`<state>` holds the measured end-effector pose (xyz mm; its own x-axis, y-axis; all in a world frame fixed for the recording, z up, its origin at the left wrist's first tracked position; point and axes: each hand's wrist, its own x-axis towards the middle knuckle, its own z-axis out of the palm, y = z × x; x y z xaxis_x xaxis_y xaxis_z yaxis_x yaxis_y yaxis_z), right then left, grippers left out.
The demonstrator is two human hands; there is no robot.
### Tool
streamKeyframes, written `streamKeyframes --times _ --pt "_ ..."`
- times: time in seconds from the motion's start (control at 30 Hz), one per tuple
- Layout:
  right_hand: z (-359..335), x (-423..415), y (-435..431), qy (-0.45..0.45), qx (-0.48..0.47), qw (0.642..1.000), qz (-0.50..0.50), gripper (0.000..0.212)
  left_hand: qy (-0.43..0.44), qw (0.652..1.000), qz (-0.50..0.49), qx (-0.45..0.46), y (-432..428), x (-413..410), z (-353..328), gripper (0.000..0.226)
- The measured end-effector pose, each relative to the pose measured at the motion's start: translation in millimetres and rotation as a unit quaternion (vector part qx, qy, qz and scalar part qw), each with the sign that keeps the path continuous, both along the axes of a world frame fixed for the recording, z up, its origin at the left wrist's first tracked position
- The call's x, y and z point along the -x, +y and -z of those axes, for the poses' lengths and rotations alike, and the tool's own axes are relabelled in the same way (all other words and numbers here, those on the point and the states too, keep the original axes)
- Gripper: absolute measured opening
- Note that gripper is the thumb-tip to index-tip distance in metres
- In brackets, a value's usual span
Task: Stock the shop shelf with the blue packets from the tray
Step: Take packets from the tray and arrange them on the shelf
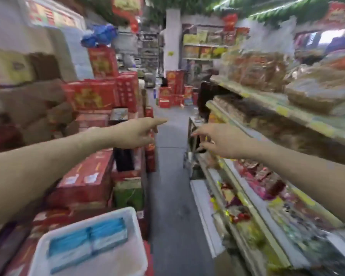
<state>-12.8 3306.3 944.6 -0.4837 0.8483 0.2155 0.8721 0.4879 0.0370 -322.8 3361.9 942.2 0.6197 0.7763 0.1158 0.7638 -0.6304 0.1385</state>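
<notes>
- You see two flat blue-and-white plastic packets (88, 244) lying side by side, touching.
- They lie in your white rectangular plastic tray (132, 216), lower left.
- Your cream metal shop shelf (267, 102) runs along your right.

The left forearm (48, 162) and the right forearm (299, 166) are bare and stretch forward at about the same height, angling slightly toward each other. The left hand (135, 133) holds nothing, its index finger straight and pointing ahead. The right hand (224, 140) is empty, palm down, fingers spread and loosely curved leftward.

Left hand (135, 134), right hand (223, 142) outstretched above aisle; blue packets (88, 244) in tray (134, 218).
</notes>
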Motion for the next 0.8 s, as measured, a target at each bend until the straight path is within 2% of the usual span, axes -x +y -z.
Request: streamKeyframes --times 0.1,0.2,0.3,0.4,0.53,0.8 --pt "77 103 24 0.023 0.087 0.994 -0.057 0.039 -0.018 0.991 -0.106 0.076 -28 108 74 0.075" --pt "163 191 25 0.042 0.171 0.979 -0.099 0.039 -0.043 0.973 -0.177 0.144 -63 182 161 0.072" --pt "246 256 10 0.011 0.258 0.958 -0.123 0.036 -0.017 0.956 -0.208 0.205 -95 223 242 0.056" --pt "312 292 -7 -0.012 0.301 0.942 -0.149 0.036 0.053 0.948 -0.204 0.237 -118 245 309 0.043" --pt "354 309 -15 -0.055 0.241 0.956 -0.155 0.035 0.119 0.956 -0.195 0.185 -141 256 358 0.034" --pt "368 311 -13 -0.042 0.176 0.975 -0.132 0.034 0.159 0.967 -0.185 0.074 -140 267 377 0.022"
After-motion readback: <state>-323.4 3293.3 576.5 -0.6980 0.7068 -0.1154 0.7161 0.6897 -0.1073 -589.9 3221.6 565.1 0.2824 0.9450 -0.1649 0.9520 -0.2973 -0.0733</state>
